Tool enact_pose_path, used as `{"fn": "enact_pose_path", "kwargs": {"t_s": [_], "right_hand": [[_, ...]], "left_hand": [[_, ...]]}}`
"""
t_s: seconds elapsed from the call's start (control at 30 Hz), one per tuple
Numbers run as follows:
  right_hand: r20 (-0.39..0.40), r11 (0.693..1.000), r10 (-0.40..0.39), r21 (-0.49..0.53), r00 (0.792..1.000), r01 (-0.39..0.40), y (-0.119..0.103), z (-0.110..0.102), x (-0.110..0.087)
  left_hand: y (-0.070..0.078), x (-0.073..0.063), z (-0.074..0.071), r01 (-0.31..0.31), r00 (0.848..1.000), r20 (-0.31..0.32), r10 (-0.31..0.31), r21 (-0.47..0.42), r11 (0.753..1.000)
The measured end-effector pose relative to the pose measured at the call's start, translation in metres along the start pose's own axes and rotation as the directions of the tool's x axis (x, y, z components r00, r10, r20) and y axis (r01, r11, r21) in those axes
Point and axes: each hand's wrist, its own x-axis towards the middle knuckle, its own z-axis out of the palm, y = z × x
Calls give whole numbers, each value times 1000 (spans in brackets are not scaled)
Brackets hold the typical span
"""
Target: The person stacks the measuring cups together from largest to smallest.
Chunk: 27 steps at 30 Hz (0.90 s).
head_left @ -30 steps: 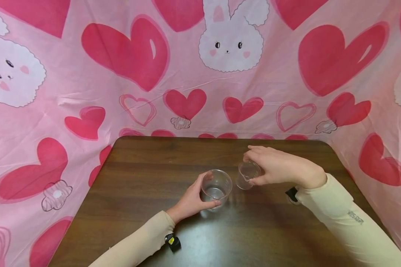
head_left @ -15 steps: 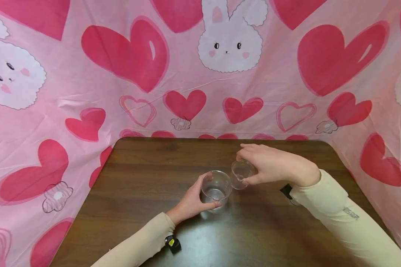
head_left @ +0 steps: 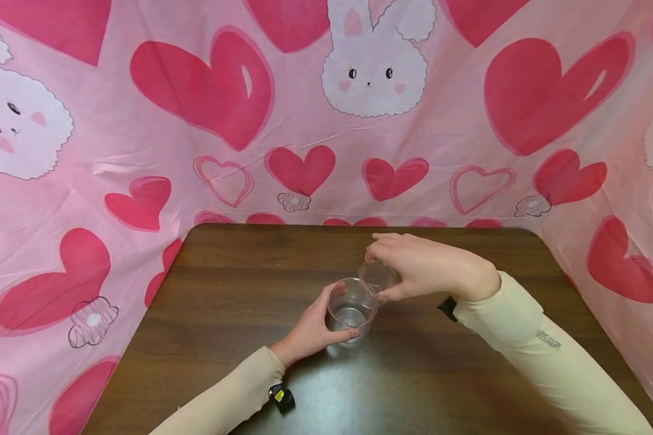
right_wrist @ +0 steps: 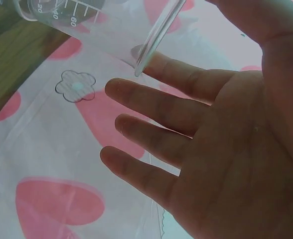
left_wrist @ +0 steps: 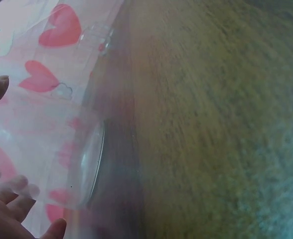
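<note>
Fingers of both hands grasp clear round beakers: left hand (head_left: pixel 310 329) the large beaker (head_left: pixel 350 309), right hand (head_left: pixel 421 267) the small tilted beaker (head_left: pixel 377 277).

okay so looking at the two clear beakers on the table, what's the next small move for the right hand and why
Probably tip the small beaker a little further. The right hand holds it tilted, its lip over the rim of the larger beaker, which the left hand steadies upright on the table. The larger one holds only a little clear liquid; whether any is flowing cannot be told.
</note>
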Motion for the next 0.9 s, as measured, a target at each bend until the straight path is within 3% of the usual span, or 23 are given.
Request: {"fn": "enact_pose_path", "kwargs": {"t_s": [0.4, 0.9], "right_hand": [[12, 999, -47, 4, 999, 47, -4, 11, 15], [92, 998, 12, 57, 996, -17, -1, 30, 24]], "left_hand": [[0, 0, 0, -17, 1000, -4, 17, -9, 1000], [-1, 0, 0, -10, 1000, 2, 11, -8, 1000]]}}
